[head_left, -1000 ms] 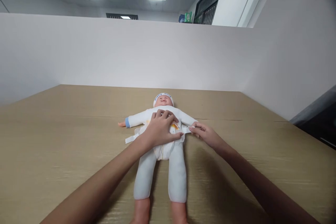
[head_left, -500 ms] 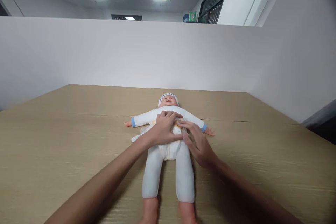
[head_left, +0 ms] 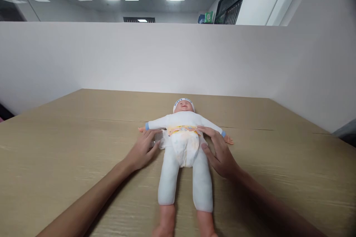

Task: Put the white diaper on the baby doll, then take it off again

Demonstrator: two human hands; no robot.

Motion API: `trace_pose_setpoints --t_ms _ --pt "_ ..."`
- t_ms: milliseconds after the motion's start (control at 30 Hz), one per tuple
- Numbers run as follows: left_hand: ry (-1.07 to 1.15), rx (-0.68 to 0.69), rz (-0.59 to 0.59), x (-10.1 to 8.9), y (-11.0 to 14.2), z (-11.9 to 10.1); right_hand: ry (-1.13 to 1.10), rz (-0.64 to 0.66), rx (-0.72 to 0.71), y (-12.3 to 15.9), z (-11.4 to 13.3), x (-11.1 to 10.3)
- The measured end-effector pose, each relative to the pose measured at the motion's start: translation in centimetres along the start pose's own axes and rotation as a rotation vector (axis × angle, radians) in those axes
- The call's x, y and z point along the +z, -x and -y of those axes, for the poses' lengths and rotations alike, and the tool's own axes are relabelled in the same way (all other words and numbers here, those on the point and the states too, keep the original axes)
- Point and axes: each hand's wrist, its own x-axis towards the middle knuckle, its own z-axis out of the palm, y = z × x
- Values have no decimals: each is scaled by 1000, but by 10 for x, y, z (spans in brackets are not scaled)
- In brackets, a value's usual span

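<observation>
A baby doll [head_left: 184, 117] in white clothes and a printed headband lies on its back, head away from me. Around its hips is a white diaper [head_left: 185, 148] with an orange-yellow patterned waistband. My left hand [head_left: 144, 150] is at the diaper's spread side wing [head_left: 164, 140], its thumb and fingers closed around the edge. On the doll's other side, my right hand [head_left: 219, 153] rests against the diaper's waist, fingers stretched and thumb apart. Part of the diaper's right side is hidden behind that hand.
The doll lies on a wide wooden table [head_left: 91, 137] with a seam running across it. A white partition wall [head_left: 167, 57] stands behind, and another wall [head_left: 319, 70] is on the right. A green package [head_left: 208, 17] shows beyond the partition.
My left hand has moved left from the diaper's front to its side wing, uncovering the patterned waistband. My right hand stays at the other side. The view has shifted slightly.
</observation>
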Motion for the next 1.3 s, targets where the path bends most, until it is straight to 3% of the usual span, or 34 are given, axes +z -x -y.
trace_pose_setpoints --t_ms 167,367,500,600,700,767,1000,1133,1300 --pt "-158 -125 -49 5 -2 -4 55 -7 -36 -39 36 5" --pt "-288 -297 26 3 0 -3 224 309 67 -97 68 30" --pt "-82 -435 58 -5 -3 3 331 415 226 -110 74 42" --pt "173 -497 -5 -11 -9 6 371 417 251 -108 75 47" --pt "430 -468 -111 -15 -21 1 397 413 257 -105 74 52" --pt "489 -445 -131 -17 -31 -9 399 405 265 -104 74 54" --pt "623 -367 -28 -7 -62 -56 261 333 233 -98 64 53" --pt "685 -286 -17 5 -67 -59 169 319 216 -98 51 53" --pt "673 -188 -21 7 -65 -61 172 305 205 -100 41 57"
